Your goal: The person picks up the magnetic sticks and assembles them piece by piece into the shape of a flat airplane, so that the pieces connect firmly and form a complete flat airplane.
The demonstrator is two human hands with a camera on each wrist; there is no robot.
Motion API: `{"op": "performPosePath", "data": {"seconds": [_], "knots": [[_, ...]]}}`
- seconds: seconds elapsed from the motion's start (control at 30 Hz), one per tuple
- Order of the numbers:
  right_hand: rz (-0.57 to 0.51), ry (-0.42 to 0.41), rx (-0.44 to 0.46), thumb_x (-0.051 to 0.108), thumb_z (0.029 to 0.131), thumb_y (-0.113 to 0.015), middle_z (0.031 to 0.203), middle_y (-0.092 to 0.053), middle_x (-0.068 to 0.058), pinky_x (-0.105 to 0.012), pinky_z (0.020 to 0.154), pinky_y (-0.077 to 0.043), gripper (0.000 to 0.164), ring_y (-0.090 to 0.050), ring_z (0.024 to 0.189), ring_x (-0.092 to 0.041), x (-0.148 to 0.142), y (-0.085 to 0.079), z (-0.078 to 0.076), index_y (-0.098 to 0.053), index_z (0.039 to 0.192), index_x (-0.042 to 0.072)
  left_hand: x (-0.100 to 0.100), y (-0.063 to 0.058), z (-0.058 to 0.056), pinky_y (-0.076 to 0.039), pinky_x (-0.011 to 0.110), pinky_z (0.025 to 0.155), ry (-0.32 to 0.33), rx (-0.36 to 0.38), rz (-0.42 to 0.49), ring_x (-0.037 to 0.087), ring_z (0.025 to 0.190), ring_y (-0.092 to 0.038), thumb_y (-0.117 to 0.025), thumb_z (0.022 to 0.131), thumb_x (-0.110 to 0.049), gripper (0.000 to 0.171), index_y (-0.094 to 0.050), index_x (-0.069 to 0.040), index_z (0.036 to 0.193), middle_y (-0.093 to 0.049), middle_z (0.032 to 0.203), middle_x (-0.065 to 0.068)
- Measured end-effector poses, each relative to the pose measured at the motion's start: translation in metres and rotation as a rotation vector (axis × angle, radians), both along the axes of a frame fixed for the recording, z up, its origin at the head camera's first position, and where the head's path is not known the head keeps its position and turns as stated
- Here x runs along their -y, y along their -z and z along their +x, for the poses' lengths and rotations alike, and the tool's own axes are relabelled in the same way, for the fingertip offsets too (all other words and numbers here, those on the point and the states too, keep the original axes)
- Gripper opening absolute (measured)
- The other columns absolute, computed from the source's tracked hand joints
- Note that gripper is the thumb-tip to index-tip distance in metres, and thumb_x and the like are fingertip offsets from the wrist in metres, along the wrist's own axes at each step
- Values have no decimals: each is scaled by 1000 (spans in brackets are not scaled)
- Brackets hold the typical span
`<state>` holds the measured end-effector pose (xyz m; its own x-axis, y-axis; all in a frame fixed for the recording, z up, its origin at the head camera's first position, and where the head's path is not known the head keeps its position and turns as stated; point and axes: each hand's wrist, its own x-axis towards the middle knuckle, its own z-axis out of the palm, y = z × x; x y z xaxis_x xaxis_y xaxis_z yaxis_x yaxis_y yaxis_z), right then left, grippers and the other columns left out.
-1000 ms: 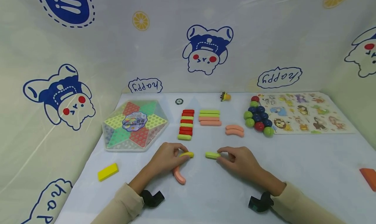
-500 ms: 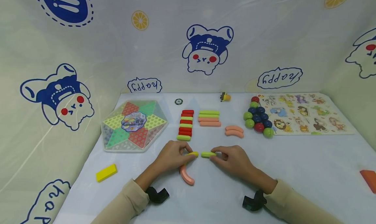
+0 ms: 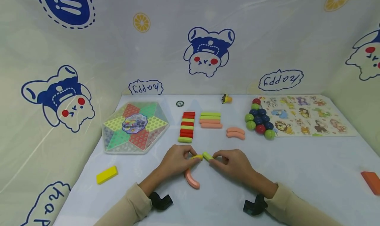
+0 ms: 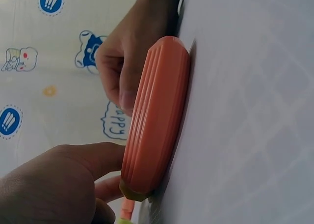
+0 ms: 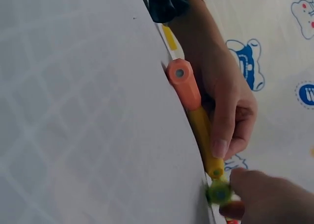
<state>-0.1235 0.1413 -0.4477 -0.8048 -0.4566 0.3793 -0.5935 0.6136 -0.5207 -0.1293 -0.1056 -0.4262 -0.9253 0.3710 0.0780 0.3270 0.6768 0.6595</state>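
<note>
My left hand (image 3: 176, 160) pinches a yellow magnetic stick (image 3: 198, 157) just left of the middle of the table. A curved pink magnetic stick (image 3: 191, 180) meets the yellow one's left end and bends toward me; its ribbed side fills much of the left wrist view. My right hand (image 3: 236, 161) holds a light green magnetic stick (image 3: 207, 156) between thumb and fingers, tilted, with its far end beside the yellow stick's tip. In the right wrist view the green stick (image 5: 219, 192) looks blurred, close against the yellow stick (image 5: 201, 135).
Behind the hands lie a column of red and green sticks (image 3: 187, 124), green and pink sticks (image 3: 210, 120) and two curved pink ones (image 3: 236, 133). A hexagonal game board (image 3: 135, 127) is at left, with a yellow block (image 3: 107, 175). Balls (image 3: 259, 120) border an animal picture board (image 3: 308, 115).
My left hand has moved right with the yellow and curved pink sticks. My right hand has come left, and the green stick has turned from level to slanted, its tip now by the yellow one.
</note>
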Motion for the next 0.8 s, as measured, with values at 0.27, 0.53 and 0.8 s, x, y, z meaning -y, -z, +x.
{"op": "performPosePath", "data": {"seconds": [0.27, 0.53, 0.8], "knots": [[-59, -105, -12, 25, 86, -68, 53, -34, 19, -17, 44, -26, 12, -33, 46, 3, -3, 5, -1, -67, 97, 28, -3, 4, 4, -26, 24, 40, 69, -5, 23, 7, 42, -37, -70, 79, -46, 16, -70, -31, 84, -39, 47, -8], [86, -113, 29, 27, 85, -67, 52, -35, 21, -19, 43, -26, 39, -35, 45, 4, -3, 2, 0, -61, 123, 34, -6, 4, 7, -25, 24, 40, 98, -26, 20, 8, 42, -37, -70, 81, -43, 16, -70, -28, 85, -39, 47, -8], [55, -39, 16, 36, 83, -70, 53, -40, 21, -19, 43, -28, 25, -36, 46, 3, -3, 1, 0, -68, 107, 29, -2, 3, 5, -25, 24, 41, -5, -42, 28, 6, 42, -33, -71, 80, -45, 16, -69, -30, 84, -37, 47, -8]]}}
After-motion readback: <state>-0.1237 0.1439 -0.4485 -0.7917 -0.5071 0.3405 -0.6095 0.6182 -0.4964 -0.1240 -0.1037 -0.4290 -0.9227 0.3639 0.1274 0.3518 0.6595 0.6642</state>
